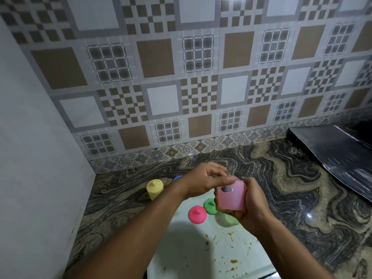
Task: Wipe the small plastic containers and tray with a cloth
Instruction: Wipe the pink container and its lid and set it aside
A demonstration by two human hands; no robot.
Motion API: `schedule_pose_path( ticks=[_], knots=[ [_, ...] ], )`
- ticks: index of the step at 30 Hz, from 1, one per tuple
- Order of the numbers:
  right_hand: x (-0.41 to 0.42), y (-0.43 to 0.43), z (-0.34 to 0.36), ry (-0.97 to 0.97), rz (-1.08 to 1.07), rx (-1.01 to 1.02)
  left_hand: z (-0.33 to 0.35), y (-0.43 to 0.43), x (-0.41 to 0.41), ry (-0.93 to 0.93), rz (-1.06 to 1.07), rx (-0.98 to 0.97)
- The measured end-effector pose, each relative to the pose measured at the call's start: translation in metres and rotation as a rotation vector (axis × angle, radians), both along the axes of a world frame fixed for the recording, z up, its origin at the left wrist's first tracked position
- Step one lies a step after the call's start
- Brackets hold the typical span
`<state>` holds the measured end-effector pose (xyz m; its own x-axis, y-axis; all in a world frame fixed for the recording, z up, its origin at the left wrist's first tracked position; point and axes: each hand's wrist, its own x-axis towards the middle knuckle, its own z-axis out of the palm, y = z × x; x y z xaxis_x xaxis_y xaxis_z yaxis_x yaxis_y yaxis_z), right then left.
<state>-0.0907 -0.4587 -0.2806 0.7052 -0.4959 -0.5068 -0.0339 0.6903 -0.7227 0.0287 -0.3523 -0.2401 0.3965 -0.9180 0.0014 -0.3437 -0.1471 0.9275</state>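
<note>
My right hand (254,206) grips a pink square plastic container (230,197) from the right and below, holding it above the tray's far end. My left hand (205,180) has its fingers bunched against the container's top left edge. No cloth shows clearly. The pale tray (191,252) lies below my arms, spotted with brown food stains. On its far end lie a pink lid (197,214), a green lid (209,206) and a green container (226,220). A yellow lidded container (154,189) stands on the counter to the left.
The dark marbled counter (281,188) meets a patterned tile wall behind and a plain white wall (40,158) on the left. A small blue thing (177,178) peeks out behind my left wrist. A black sheet-like object (338,156) lies at the right.
</note>
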Motion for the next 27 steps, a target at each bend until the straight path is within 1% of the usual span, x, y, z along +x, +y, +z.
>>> schedule_pose_path(
  ticks=[2, 4, 6, 8, 10, 11, 12, 14, 16, 18, 20, 21, 23, 25, 27],
  knots=[
    [0.001, 0.002, 0.000, 0.006, -0.016, -0.019, 0.005, -0.002, -0.002, -0.035, -0.061, 0.020],
    [-0.001, 0.006, 0.002, -0.007, 0.061, 0.152, 0.004, -0.001, -0.002, 0.046, -0.110, 0.009],
    [-0.006, 0.012, 0.006, -0.023, 0.165, 0.329, -0.006, 0.000, 0.001, 0.168, -0.107, -0.030],
    [-0.007, 0.007, 0.002, -0.055, 0.168, 0.381, -0.017, 0.003, 0.000, 0.354, -0.018, -0.112],
    [-0.005, 0.001, -0.002, -0.082, 0.097, 0.369, -0.025, 0.003, 0.001, 0.563, 0.142, -0.203],
    [-0.003, -0.002, -0.003, -0.110, 0.029, 0.352, -0.029, 0.003, 0.004, 0.573, 0.215, -0.235],
    [-0.001, -0.006, -0.004, -0.149, -0.039, 0.343, -0.032, 0.002, 0.006, 0.517, 0.275, -0.255],
    [0.006, -0.008, -0.003, -0.212, -0.157, 0.314, -0.039, -0.001, 0.005, 0.330, 0.333, -0.276],
    [0.014, -0.004, 0.000, -0.217, -0.168, 0.228, -0.047, -0.004, -0.002, 0.154, 0.355, -0.281],
    [0.021, 0.003, 0.001, -0.169, -0.175, 0.107, -0.054, -0.006, -0.010, 0.010, 0.401, -0.272],
    [0.025, 0.007, -0.001, -0.082, -0.199, -0.003, -0.056, -0.006, -0.009, -0.037, 0.414, -0.236],
    [0.026, 0.008, -0.001, -0.050, -0.207, -0.035, -0.052, -0.004, -0.007, -0.045, 0.413, -0.175],
    [0.024, 0.011, 0.000, -0.048, -0.181, -0.088, -0.041, 0.001, 0.003, -0.091, 0.359, 0.025],
    [0.020, 0.013, 0.003, -0.064, -0.133, -0.134, -0.029, 0.006, 0.009, -0.066, 0.242, 0.176],
    [0.020, 0.013, 0.002, -0.087, -0.108, -0.176, -0.025, 0.008, 0.010, -0.050, 0.180, 0.185]
  ],
)
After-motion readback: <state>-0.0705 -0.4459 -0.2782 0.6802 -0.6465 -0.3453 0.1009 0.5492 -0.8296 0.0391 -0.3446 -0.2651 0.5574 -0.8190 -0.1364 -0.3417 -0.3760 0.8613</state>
